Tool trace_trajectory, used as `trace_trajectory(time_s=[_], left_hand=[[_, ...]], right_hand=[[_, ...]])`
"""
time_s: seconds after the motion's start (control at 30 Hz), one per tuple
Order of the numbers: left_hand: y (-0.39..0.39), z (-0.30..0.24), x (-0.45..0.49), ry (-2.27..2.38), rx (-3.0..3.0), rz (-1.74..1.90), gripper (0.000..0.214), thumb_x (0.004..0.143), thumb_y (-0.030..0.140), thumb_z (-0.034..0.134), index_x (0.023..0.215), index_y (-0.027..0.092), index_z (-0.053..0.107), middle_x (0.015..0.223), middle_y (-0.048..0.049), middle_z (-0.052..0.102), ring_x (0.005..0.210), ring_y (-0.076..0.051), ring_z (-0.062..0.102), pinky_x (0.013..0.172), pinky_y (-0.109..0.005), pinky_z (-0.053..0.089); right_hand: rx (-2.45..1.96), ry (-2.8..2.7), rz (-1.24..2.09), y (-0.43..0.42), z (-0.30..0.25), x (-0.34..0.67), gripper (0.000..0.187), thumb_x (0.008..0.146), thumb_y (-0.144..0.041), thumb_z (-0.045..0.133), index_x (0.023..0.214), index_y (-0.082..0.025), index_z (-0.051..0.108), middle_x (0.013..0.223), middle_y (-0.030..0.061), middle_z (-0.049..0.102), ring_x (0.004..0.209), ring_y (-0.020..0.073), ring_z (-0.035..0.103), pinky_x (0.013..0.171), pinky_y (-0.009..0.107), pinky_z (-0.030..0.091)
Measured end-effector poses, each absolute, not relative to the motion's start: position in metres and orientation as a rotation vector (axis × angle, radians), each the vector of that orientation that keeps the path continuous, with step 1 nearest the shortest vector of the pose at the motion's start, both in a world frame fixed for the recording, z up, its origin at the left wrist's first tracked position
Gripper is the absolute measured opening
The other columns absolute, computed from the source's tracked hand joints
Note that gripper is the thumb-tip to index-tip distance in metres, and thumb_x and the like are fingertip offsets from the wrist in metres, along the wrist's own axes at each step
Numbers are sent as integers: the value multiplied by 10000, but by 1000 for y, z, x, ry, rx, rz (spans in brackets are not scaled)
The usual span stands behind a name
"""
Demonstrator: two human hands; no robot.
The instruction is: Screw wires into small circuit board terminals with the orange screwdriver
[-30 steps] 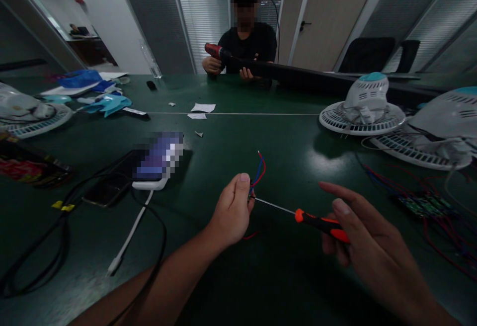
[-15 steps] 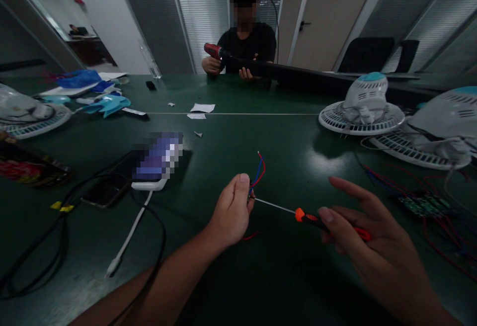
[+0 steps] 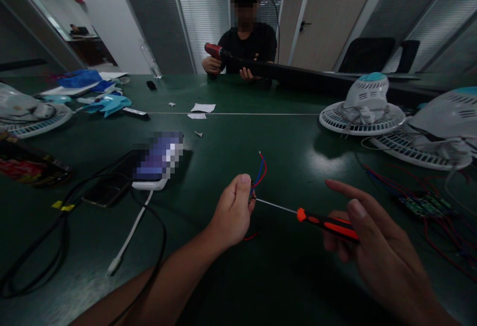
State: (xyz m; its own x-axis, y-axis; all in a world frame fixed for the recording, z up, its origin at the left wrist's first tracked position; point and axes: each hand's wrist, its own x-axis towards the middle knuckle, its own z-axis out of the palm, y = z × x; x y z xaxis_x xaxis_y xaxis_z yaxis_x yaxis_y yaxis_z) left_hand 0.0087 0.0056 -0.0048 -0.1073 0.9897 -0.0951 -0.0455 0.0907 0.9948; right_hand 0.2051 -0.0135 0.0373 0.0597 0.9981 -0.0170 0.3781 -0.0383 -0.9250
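My left hand (image 3: 234, 206) is closed around a small circuit board (image 3: 252, 196), mostly hidden by the fingers. Red and blue wires (image 3: 264, 166) rise from its top, and a red wire end (image 3: 251, 236) shows below the hand. A screwdriver (image 3: 328, 224) with an orange and black handle lies level, its shaft tip against the board's edge. My right hand (image 3: 376, 246) holds the handle between thumb and curled fingers, with the index finger stretched out above it.
Several green circuit boards (image 3: 428, 204) with wires lie at right, below white fan-like housings (image 3: 365, 100). A phone on a white power bank (image 3: 149, 185), another phone (image 3: 106, 189) and black cables (image 3: 63, 246) lie left. Across the table a person (image 3: 248, 42) holds a red power drill (image 3: 213, 50).
My right thumb has slid back along the screwdriver handle and lifted, uncovering more of it. My left hand and the board have hardly moved.
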Motion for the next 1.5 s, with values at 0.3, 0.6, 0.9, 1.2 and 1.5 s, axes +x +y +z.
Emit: trace_trajectory(time_s=[0.3,0.6,0.9,1.2,1.5], left_hand=[[6,-5,10,1299,1025,1260,394,937,504,338,696,207,436,528,69,388,426,-77,349,413,-206,294],[7,-8,9,1274,992,1259,390,927,519,354,716,205,444,557,63,397,437,-75,344,410,-199,291],[6,-8,8,1298,991,1253,408,913,551,364,722,204,460,574,56,418,457,-80,375,428,-204,312],[6,-5,11,1325,998,1260,399,911,543,368,714,206,450,559,56,403,441,-81,356,408,-205,290],[6,-7,10,1297,989,1246,391,920,529,358,710,212,451,545,63,401,429,-81,345,417,-215,300]], right_hand=[[-1465,-1618,831,-10,30,211,452,865,-461,564,1240,-211,541,473,-46,599,365,127,513,328,218,410],[-1439,-1604,800,-10,30,211,480,830,-454,615,1249,-240,521,658,-1,687,489,168,642,390,254,494],[-1412,-1592,819,-11,28,214,515,801,-460,648,1248,-248,509,726,16,703,574,190,665,394,253,490],[-1491,-1504,897,-14,35,206,485,909,-536,449,1262,-217,544,548,-16,618,411,135,535,361,233,443],[-1445,-1675,760,-10,28,213,472,881,-453,545,1286,-213,519,487,-42,598,379,135,548,327,224,415]])
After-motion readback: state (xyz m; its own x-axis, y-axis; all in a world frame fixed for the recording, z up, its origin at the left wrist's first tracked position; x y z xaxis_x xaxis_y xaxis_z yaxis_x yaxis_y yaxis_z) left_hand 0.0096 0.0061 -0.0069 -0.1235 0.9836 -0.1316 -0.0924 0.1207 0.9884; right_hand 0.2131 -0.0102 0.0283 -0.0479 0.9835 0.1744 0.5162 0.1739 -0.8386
